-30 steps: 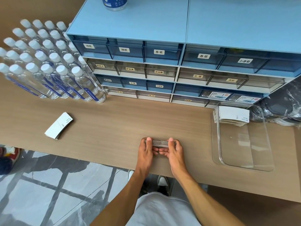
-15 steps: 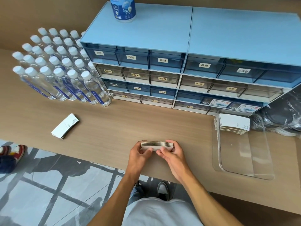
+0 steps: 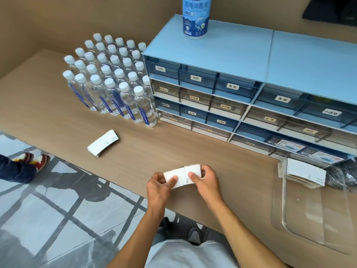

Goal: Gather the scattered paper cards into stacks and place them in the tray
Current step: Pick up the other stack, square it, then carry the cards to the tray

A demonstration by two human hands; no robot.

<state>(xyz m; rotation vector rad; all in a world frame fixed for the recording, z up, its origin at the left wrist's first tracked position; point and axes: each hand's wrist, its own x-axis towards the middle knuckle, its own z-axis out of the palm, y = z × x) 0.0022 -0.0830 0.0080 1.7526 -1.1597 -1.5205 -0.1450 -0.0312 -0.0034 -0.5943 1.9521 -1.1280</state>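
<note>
Both hands hold one stack of white paper cards (image 3: 183, 175) just above the table's front edge, its flat white face turned up toward me. My left hand (image 3: 159, 187) grips its left end and my right hand (image 3: 207, 180) its right end, thumbs pressed on top. A second card stack (image 3: 103, 143) lies on the table to the left, untouched. At the right stands a clear plastic tray (image 3: 286, 213) with another card stack (image 3: 305, 175) in its far end.
A block of several water bottles (image 3: 114, 88) stands at the back left. Blue drawer cabinets (image 3: 231, 89) with a blue canister (image 3: 196, 16) on top fill the back. A black bag (image 3: 345, 173) lies behind the tray. Another person's shoes (image 3: 32, 159) are on the floor at left.
The held stack was lifted off the table and tipped from edge-on to flat face up. My view has swung left and up.
</note>
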